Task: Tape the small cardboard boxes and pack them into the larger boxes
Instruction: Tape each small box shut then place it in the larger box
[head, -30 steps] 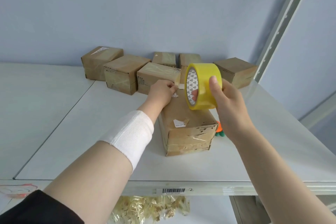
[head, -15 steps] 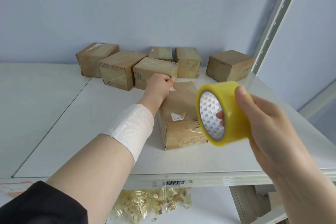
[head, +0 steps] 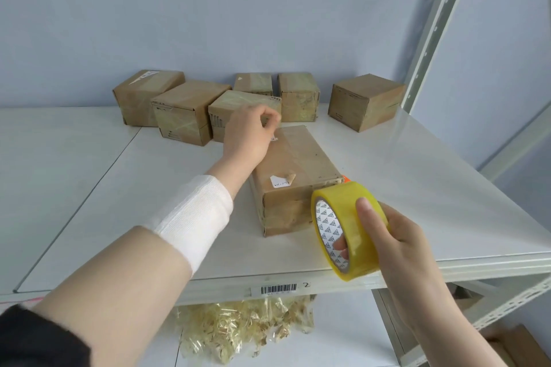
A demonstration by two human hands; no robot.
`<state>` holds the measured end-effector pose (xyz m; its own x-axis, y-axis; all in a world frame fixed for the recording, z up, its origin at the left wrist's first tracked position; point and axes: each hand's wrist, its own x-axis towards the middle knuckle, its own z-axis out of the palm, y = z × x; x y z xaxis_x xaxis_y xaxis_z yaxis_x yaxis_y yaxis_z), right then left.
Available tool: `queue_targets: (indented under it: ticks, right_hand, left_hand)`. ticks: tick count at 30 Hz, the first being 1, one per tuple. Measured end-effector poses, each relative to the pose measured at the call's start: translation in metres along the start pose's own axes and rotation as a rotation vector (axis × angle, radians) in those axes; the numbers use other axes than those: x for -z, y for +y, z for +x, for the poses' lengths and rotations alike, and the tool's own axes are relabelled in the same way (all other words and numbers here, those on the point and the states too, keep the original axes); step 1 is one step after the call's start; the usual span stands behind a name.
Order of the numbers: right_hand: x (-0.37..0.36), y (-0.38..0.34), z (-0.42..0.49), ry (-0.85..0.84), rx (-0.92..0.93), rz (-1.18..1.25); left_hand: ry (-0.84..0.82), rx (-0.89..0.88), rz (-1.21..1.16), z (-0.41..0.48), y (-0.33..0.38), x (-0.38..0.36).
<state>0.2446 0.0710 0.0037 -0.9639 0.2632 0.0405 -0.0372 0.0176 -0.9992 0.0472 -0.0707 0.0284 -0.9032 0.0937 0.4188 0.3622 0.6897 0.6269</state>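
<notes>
- While the right hand (head: 396, 244) is held over the shelf's (head: 89, 188) front edge at about 5 o'clock, a roll of yellow tape (head: 348, 217) is gripped in it: the thumb is laid on the outer band and the fingers are hooked through the white core.
- The roll is held on edge, its open face turned toward 9 o'clock, just in front of the near right corner of the oblong cardboard box (head: 298, 158).
- That box is lain flat at the middle of the shelf, its length run from 6 to 12 o'clock; a torn white label (head: 278, 183) is seen on its top near the front.
- The left hand (head: 250, 134) is raised over the box's far left corner, at 11 o'clock from the box's centre. Its fingers are curled and the thumb is met by the forefinger; whether anything is pinched there cannot be told.
- A white bandage (head: 193, 217) is wrapped round the left forearm, and a black sleeve (head: 35, 337) is seen at 7 o'clock.
- Six smaller taped boxes (head: 185, 110) are ranged along the wall from 10 to 1 o'clock, the one at 1 o'clock set apart from the rest.
- A sliver of something orange (head: 346, 178) is glimpsed at the oblong box's right side; what it is cannot be told.
- A barcode label (head: 278, 289) is stuck on the shelf's front lip at 6 o'clock, and a clear bag of pale yellow shreds (head: 244, 328) is lain on the level below.
</notes>
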Motion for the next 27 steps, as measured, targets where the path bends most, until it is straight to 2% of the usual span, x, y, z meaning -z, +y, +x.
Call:
queue_targets:
  ticks: [2, 4, 8, 13, 16, 22, 27]
  right_hand:
    - [0.001, -0.004, 0.001, -0.010, 0.003, 0.010]
    - [0.002, -0.012, 0.004, -0.027, 0.024, 0.044]
    - [-0.002, -0.053, 0.017, -0.120, 0.126, 0.073]
    - [-0.016, -0.114, 0.060, -0.200, 0.154, 0.131]
    - [-0.027, -0.131, 0.091, -0.281, 0.108, 0.207]
    - [-0.031, -0.119, 0.143, -0.273, 0.141, 0.201]
    - [-0.053, -0.094, 0.168, -0.281, 0.242, 0.014]
  left_hand:
    - [-0.114, -0.172, -0.075, -0.020, 0.009, 0.012]
    - [-0.241, -0.256, -0.202, -0.048, 0.016, 0.027]
    - [-0.188, -0.369, -0.142, -0.077, 0.016, 0.045]
    - [-0.019, -0.213, -0.211, -0.056, 0.025, 0.051]
    - [0.004, -0.121, -0.215, -0.029, 0.027, 0.048]
    - [-0.113, 0.065, -0.163, 0.028, 0.034, 0.038]
    - [-0.200, 0.235, -0.210, 0.057, 0.015, 0.041]
